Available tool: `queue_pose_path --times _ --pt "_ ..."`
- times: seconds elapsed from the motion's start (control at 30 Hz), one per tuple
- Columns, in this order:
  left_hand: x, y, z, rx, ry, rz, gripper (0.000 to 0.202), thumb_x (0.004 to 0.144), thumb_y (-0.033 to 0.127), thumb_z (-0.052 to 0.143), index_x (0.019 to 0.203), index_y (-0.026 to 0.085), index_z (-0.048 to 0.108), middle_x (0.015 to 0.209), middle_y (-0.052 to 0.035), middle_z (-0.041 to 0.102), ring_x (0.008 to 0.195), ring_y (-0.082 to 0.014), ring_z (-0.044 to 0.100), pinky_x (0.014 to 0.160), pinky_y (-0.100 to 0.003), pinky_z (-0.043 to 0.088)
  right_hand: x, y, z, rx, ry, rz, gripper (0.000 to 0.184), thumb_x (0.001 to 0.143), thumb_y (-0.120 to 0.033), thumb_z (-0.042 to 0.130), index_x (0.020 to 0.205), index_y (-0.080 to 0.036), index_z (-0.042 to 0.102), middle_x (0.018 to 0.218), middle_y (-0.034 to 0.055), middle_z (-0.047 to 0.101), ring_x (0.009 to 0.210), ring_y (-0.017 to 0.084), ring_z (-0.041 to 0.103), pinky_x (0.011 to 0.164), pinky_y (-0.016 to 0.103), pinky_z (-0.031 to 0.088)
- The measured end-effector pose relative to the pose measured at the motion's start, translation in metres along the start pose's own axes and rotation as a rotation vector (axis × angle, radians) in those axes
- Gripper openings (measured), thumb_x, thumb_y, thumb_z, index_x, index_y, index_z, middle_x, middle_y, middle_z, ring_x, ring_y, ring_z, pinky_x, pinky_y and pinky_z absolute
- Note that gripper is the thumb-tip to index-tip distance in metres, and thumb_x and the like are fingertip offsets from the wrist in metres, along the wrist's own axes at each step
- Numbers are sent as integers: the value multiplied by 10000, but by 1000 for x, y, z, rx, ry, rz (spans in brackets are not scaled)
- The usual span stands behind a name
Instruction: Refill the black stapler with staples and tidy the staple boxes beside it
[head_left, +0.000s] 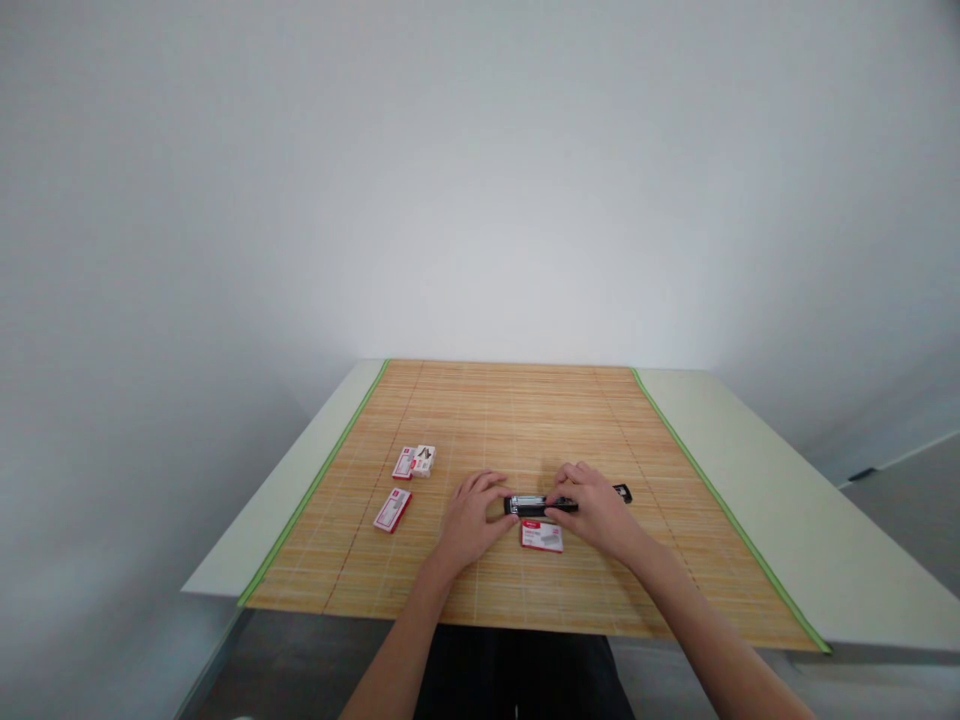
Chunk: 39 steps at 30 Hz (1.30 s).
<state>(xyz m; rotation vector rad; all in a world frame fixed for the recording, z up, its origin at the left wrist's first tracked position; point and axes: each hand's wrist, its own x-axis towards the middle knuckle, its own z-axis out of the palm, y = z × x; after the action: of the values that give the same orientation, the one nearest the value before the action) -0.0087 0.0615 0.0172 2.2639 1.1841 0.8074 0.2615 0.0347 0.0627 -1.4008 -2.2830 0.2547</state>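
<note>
A black stapler [523, 506] lies lengthwise across the bamboo mat, with a silvery metal channel showing along its top. My left hand [470, 518] grips its left end between thumb and fingers. Over its middle is my right hand [592, 507], thumb and fingertips closed on it from above. The stapler's right end sticks out beyond that hand. Whether a small piece sits under the right fingertips is hidden. Just in front of the stapler, between my hands, lies a red and white staple box [541, 536].
Further left on the bamboo mat [510, 410] lie a flat red and white box [393, 510], a similar box [403, 463], and a small white box [424, 460] with a dark picture, touching it. The mat has green edges and covers a white table [757, 470] against a wall.
</note>
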Motion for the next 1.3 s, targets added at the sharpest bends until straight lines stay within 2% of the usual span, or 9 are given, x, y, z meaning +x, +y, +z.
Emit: queue_pose_path --times 0.3,0.47,0.53,0.63,0.7,0.87,1.07,1.2,1.3 --pt "-1 -5 1 -21 -25 20 350 902 394 747 1245 340 703 1533 4 543 1480 -253 403 1248 -498 293 -1 -29 9 -28 26 -15 177 918 -358 752 1089 -312 762 1134 65 683 1095 286 583 932 443 482" --pt "0 -5 0 -19 -32 6 351 895 375 753 1241 335 708 1560 6 515 1491 -250 396 1270 -503 262 -27 20 -33 67 183 140 449 877 -436 766 1308 -346 678 1356 74 633 1266 325 538 1055 518 443" --pt "0 -5 0 -19 -36 -2 348 892 370 754 1235 334 711 1565 4 510 1491 -252 397 1270 -508 262 -45 46 -43 229 202 306 597 860 -484 757 1413 -324 601 1371 91 624 1142 298 613 938 468 519" --pt "1 -4 -1 -22 -39 -13 343 889 362 755 1229 330 717 1567 -2 507 1485 -259 404 1267 -525 263 -65 66 -44 552 99 515 651 822 -572 753 1375 -249 634 1115 95 716 840 239 660 711 378 545" --pt "1 -4 -1 -24 -42 -13 349 889 357 755 1235 337 715 1566 3 508 1485 -259 405 1265 -532 265 -67 65 -40 694 99 568 602 796 -614 763 1240 -212 708 963 83 726 786 229 647 681 356 531" --pt "1 -3 -1 -17 -46 -1 364 891 361 756 1252 344 710 1573 10 499 1493 -255 391 1261 -521 272 -29 26 -38 654 207 376 480 816 -600 765 1095 -210 729 1027 83 702 856 222 636 741 340 520" --pt "0 -1 -2 18 -53 4 349 923 392 724 1268 347 694 1580 18 491 1495 -244 384 1270 -501 246 30 -32 -13 220 -14 69 222 869 -437 779 989 -253 747 1013 44 668 878 204 635 792 321 495" --pt "0 0 -2 26 -56 9 378 933 405 706 1305 342 673 1572 10 501 1492 -244 389 1268 -490 253 42 -40 13 126 -75 44 196 822 -348 835 977 -258 757 1002 38 661 939 220 642 832 320 500" --pt "0 1 -2 30 -44 7 372 933 400 699 1300 339 678 1562 2 511 1479 -256 403 1265 -498 263 37 -36 14 138 -68 38 171 867 -359 796 1009 -269 766 1005 43 668 970 228 638 860 328 502"
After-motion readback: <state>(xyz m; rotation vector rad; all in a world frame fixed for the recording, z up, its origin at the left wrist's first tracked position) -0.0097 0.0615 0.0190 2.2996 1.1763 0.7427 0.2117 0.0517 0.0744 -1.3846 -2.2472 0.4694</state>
